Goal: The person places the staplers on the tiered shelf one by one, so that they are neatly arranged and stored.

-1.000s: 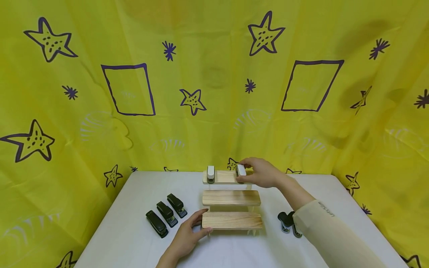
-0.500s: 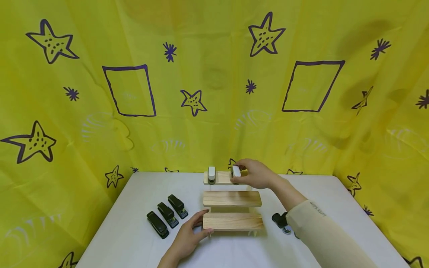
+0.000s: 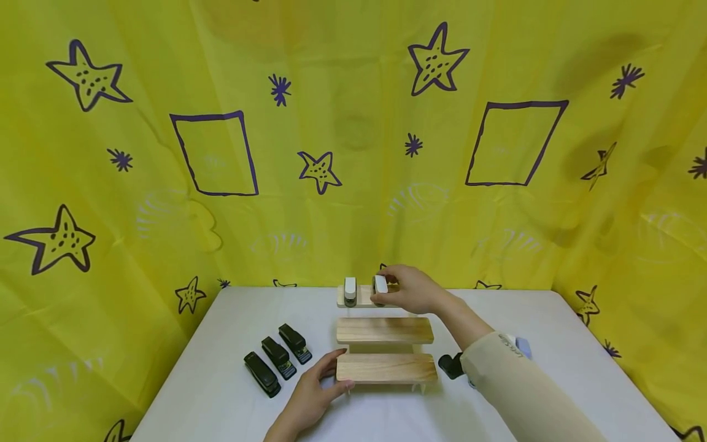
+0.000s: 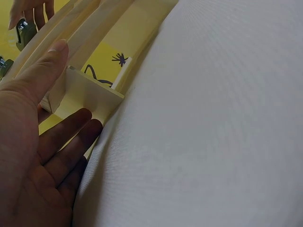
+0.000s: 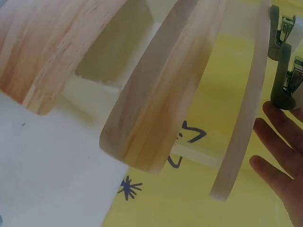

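A three-tier wooden rack (image 3: 386, 369) stands mid-table. On its top tier, a stapler with a white top (image 3: 350, 291) stands at the left. My right hand (image 3: 415, 290) pinches a second white-topped stapler (image 3: 380, 284) between thumb and fingers, a short gap to the right of the first. Both show dark undersides with metal parts in the right wrist view. My left hand (image 3: 310, 394) grips the left end of the lowest tier, thumb (image 4: 45, 71) at the board's front and the other fingers by the side support.
Three black staplers (image 3: 278, 357) lie in a slanted row left of the rack. Right of it, black-topped staplers (image 3: 452, 366) and a pale blue item (image 3: 523, 347) are partly hidden by the right sleeve (image 3: 525, 383). A yellow patterned curtain (image 3: 353, 215) surrounds the white table (image 3: 221, 344).
My right hand has slid the second white-topped stapler leftward along the top tier, closer to the first. The pale blue item has come out from behind the sleeve. My left hand stays on the rack.
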Available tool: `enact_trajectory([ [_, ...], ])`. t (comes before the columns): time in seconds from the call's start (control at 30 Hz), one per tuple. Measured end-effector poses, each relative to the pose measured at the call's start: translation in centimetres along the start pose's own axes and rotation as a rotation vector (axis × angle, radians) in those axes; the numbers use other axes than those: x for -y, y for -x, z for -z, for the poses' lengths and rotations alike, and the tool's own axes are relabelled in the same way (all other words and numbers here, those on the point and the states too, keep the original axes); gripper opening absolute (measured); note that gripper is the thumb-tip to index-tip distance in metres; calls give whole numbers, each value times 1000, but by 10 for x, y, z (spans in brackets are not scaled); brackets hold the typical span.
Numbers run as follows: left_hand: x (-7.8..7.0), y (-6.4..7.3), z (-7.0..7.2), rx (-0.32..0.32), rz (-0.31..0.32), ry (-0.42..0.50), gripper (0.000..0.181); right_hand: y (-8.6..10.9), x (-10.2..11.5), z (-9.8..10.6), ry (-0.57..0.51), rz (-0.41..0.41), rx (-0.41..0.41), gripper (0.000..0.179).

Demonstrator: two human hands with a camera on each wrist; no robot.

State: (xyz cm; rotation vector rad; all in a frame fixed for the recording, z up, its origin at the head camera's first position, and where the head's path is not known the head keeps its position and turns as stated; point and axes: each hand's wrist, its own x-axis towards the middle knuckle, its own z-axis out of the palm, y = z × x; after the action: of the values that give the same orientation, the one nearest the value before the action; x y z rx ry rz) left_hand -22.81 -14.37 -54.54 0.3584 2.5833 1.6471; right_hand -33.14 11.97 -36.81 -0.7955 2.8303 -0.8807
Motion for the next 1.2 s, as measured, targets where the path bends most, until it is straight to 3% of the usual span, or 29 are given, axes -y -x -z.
enact_trajectory([
  [1.2,0,-1,-1,5,10,7,67,-14,3,-10,13,18,13,66],
])
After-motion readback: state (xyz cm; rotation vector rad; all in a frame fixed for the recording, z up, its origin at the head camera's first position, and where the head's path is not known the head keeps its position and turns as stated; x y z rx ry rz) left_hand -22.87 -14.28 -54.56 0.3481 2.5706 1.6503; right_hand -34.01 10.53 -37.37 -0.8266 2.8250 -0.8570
